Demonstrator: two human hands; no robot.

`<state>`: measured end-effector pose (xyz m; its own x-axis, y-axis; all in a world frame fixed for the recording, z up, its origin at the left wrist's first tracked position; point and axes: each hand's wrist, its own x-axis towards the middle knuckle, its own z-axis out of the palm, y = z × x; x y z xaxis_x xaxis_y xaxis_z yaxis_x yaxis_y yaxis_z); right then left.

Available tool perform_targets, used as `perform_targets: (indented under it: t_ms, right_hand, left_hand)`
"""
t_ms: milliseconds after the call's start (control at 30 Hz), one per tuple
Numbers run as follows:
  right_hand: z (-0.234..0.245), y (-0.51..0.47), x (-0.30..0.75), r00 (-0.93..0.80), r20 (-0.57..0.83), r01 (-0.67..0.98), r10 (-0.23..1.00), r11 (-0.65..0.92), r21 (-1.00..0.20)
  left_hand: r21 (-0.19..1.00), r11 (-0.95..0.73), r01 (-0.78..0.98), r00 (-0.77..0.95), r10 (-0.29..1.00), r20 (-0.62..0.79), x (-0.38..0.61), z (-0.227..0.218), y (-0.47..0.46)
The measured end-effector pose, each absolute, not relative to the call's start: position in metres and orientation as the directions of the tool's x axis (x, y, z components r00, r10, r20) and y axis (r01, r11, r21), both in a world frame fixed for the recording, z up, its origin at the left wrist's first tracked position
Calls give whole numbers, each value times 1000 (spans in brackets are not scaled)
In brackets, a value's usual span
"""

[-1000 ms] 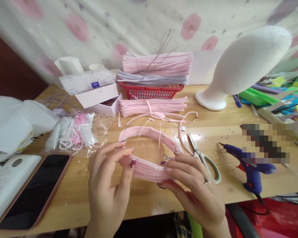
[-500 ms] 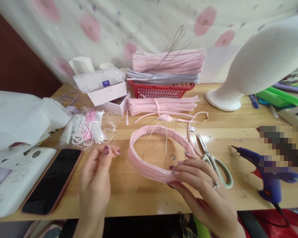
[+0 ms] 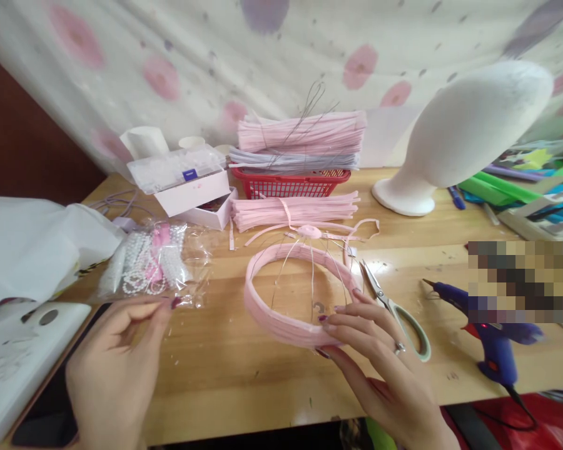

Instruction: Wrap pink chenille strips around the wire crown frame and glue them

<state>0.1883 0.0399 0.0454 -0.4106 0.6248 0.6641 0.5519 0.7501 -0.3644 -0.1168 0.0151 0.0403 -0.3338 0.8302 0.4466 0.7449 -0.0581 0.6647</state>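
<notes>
My right hand (image 3: 385, 356) grips the near right side of a pink ring-shaped band (image 3: 281, 329), thumb below and fingers over the rim. Thin wires rise from inside the band to a small pink oval piece (image 3: 309, 232) at its far side. My left hand (image 3: 117, 369) is over a dark phone (image 3: 47, 415), left of the band and apart from it. Its thumb and forefinger are pinched together; whatever may be between them is too small to make out. Scissors (image 3: 389, 303) with pale green handles lie just right of the band.
Bagged white beads (image 3: 169, 262) lie beyond my left hand. A red basket (image 3: 291, 185) carries bundled pipe cleaners (image 3: 304, 134), with another pink bundle (image 3: 295, 211) before it. A white foam head (image 3: 469, 131) stands back right; a blue glue gun (image 3: 488, 344) lies right.
My left hand has moved left and down, away from the band and over the phone. My right hand keeps its grip on the band. The view has shifted slightly.
</notes>
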Motion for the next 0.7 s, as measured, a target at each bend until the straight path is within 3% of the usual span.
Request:
perform_targets:
  t_ms: [100,200,267,367,533,700]
  right_hand:
    - [45,41,190,-390,662,582,640,728,-362]
    - [45,41,191,-378,668,586,641,724,-363]
    - [46,41,190,-380,666,583,642,725,-366]
    - [46,39,189,-380,663,583,645,724,-370]
    - [44,35,186,-372,653,565,660,719,-405]
    - [43,32,183,-370,641,550,672,715,-432]
  left_hand:
    - [656,92,749,-459,786,414,-112,46,18]
    - [566,109,817,-409,802,436,-104,55,18]
    - [564,55,824,-362,818,448,-95,61,17]
    - [667,-98,738,-267,866,423,-75,65,16]
    - [737,-293,609,-8,927,375,-40,62,18]
    - [744,-329,582,101,937,335,-31,59,22]
